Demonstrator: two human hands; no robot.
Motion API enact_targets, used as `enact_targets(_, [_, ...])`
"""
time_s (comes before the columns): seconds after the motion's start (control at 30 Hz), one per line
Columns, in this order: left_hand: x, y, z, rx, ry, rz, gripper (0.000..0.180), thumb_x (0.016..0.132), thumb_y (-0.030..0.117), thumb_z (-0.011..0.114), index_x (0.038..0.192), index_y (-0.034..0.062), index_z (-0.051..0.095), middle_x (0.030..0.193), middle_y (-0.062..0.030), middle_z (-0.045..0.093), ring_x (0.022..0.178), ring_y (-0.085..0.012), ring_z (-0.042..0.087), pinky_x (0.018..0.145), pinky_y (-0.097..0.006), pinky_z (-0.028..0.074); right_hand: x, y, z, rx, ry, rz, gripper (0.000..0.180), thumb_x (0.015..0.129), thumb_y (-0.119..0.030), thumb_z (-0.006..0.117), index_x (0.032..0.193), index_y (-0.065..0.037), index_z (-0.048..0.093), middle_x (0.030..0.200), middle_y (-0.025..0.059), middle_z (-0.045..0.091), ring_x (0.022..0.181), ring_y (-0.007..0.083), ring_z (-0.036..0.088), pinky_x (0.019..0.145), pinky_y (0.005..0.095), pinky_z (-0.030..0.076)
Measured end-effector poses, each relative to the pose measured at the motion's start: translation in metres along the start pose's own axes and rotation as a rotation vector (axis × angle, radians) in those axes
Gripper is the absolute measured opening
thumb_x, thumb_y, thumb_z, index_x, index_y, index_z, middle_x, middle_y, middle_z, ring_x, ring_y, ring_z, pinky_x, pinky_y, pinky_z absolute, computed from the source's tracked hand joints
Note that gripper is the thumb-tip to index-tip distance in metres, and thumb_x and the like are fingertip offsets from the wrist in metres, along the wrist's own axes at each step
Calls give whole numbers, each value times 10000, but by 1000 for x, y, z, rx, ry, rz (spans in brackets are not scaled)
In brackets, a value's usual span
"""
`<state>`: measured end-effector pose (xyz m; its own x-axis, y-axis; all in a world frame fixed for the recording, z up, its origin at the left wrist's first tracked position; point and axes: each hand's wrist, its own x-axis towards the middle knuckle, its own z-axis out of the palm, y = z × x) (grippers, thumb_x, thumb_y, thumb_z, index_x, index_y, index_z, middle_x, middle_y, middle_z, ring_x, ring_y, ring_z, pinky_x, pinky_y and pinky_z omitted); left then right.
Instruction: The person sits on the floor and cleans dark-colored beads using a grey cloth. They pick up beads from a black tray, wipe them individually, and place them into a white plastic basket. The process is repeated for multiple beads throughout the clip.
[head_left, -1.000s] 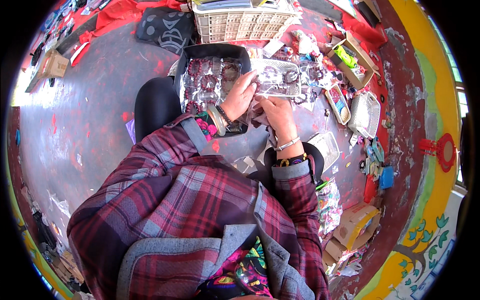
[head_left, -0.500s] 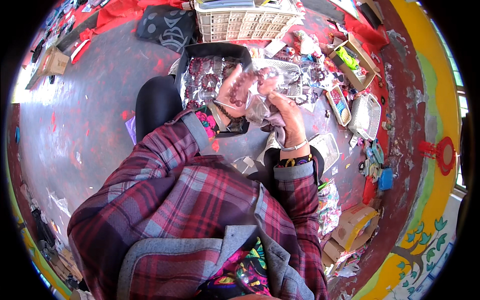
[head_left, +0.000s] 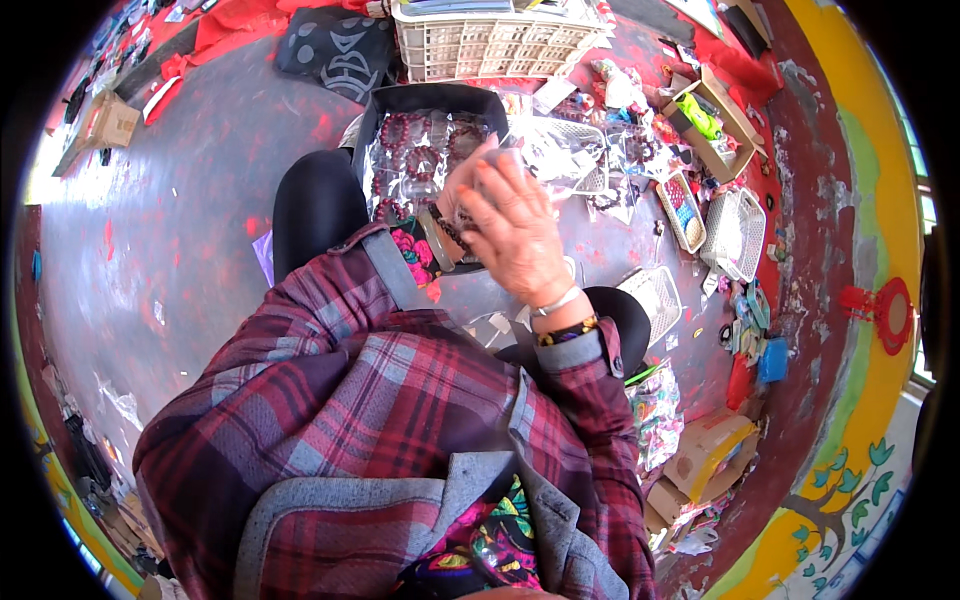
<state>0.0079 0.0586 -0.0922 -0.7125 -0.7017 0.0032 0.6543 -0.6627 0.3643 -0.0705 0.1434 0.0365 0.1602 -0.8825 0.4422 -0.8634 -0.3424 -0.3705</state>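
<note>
My right hand (head_left: 520, 232) lies palm down over my left hand, its fingers stretched out and slightly spread. Of my left hand (head_left: 462, 182), only the wrist side and a strip by the thumb show; its fingers are covered. Whatever lies between the two palms is hidden. Both hands are above the right part of a black open box (head_left: 380, 100), which holds several dark red bead bracelets (head_left: 421, 163) in clear plastic bags. A dark beaded bracelet circles my left wrist, and a silver bangle (head_left: 556, 302) my right.
A cream plastic crate (head_left: 490, 50) stands beyond the box, with a dark patterned bag (head_left: 335, 52) at its left. To the right are white baskets (head_left: 735, 235), a cardboard box (head_left: 715, 120) with a bright green item, and loose small packages. My bent knees flank the box.
My right hand has swung left and flattened over my left palm, where a dark red bead bracelet showed. That bracelet and the greyish cloth in my right hand are now out of sight.
</note>
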Motion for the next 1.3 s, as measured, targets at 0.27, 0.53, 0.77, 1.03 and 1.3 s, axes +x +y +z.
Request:
enact_targets(0.27, [-6,14,63,-570,-237,-441,378,967,281,370,1278,72,423,1241,-102,511,1124,-218,519,994,-387,398,-1,28,-2,-223,167,146,340,775,-190,615,1108,-124,598,1179,114,557,1149,285,498,1015,439,316])
enact_targets(0.53, [-7,20,72,-267,-106,-589,537,944,491,298,1304,112,418,1309,-185,442,1183,-374,449,979,-524,362,-13,62,-7,-296,356,528,253,816,-118,579,1055,-38,601,1096,186,577,971,344,577,822,395,481])
enact_targets(0.77, [9,41,36,-261,-73,-426,654,854,553,465,1308,87,401,1265,-209,468,1093,-393,509,939,-583,383,-35,80,-24,156,574,858,218,863,-127,566,1038,-21,640,851,83,642,761,147,603,693,267,470])
enact_targets(1.03, [5,126,-63,-45,174,-82,455,815,145,501,1261,80,445,1149,-128,548,1017,-308,558,854,-583,437,-25,65,-26,365,583,884,233,869,-121,569,1062,-13,641,696,-23,564,578,21,448,517,182,365])
enact_targets(1.3, [-30,115,-212,521,706,-174,589,768,139,474,1345,84,371,989,-55,590,922,-200,563,736,-366,467,-1,58,-3,469,416,878,244,868,-128,570,1062,5,635,844,41,648,729,64,544,663,217,446])
